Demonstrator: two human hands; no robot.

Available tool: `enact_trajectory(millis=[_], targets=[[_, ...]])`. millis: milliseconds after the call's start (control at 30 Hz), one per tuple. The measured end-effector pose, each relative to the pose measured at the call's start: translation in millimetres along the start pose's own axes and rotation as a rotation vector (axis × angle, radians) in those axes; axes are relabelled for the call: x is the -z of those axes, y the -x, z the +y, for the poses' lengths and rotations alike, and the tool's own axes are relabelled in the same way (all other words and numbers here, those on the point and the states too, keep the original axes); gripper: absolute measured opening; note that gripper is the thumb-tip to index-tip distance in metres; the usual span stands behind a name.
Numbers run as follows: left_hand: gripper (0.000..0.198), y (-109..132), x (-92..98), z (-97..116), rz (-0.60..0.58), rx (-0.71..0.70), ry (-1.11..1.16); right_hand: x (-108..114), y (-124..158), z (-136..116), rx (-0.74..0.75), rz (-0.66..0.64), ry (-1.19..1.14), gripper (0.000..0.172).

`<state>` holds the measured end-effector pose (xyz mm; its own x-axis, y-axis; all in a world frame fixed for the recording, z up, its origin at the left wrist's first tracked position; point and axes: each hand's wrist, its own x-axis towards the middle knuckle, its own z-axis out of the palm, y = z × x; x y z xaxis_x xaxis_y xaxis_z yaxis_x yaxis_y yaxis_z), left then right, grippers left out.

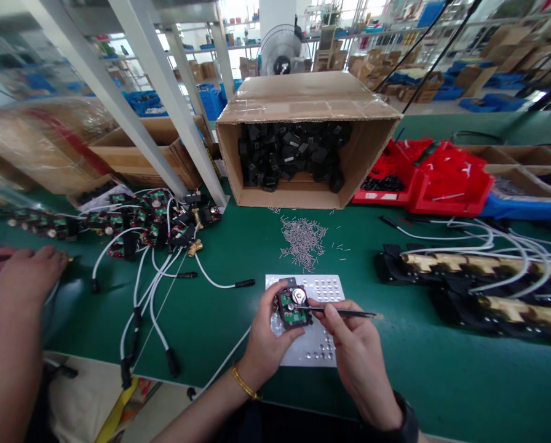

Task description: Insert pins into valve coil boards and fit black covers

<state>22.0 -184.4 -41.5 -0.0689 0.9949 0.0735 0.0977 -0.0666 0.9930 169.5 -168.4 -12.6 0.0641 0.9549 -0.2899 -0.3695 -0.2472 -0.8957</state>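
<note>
My left hand (269, 335) is closed around a small device with a green circuit board (288, 318) in a dark housing. On the board sits a round silver disc (299, 296). Between the thumb and fingers of my right hand (352, 344) is a pair of dark tweezers (344, 312), whose tip reaches onto the board near a small round metal part. Beneath both hands lies a white sheet (333, 284) with rows of small round silver pieces. Just beyond the sheet, many thin metal pins (303, 240) are heaped on the green table.
An open cardboard box (312, 101) of black parts stands behind the pins. Circuit-board assemblies with white cables (141, 224) lie left, near a co-worker's hand (21, 277). Brass fittings in black holders (469, 264) and red bins (451, 184) are on the right.
</note>
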Motion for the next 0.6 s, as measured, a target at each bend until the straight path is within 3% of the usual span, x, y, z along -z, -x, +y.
enact_trajectory(millis=[167,300,500,600], targets=[[0.055,-1,1.8,-4,-0.025,-0.169,-0.028,0,-3,0,0.010,0.015,0.041,0.021],[0.046,-2,3.6,-2,-0.035,-0.216,-0.131,-3,-3,2,0.041,0.014,0.107,0.021],[0.040,-3,10.8,-14,-0.085,-0.268,-0.264,-4,11,-13,0.385,0.040,0.330,0.014],[0.048,-10,15.6,-26,-0.098,-0.385,-0.225,-2,-16,-42,0.600,0.111,0.322,0.011]])
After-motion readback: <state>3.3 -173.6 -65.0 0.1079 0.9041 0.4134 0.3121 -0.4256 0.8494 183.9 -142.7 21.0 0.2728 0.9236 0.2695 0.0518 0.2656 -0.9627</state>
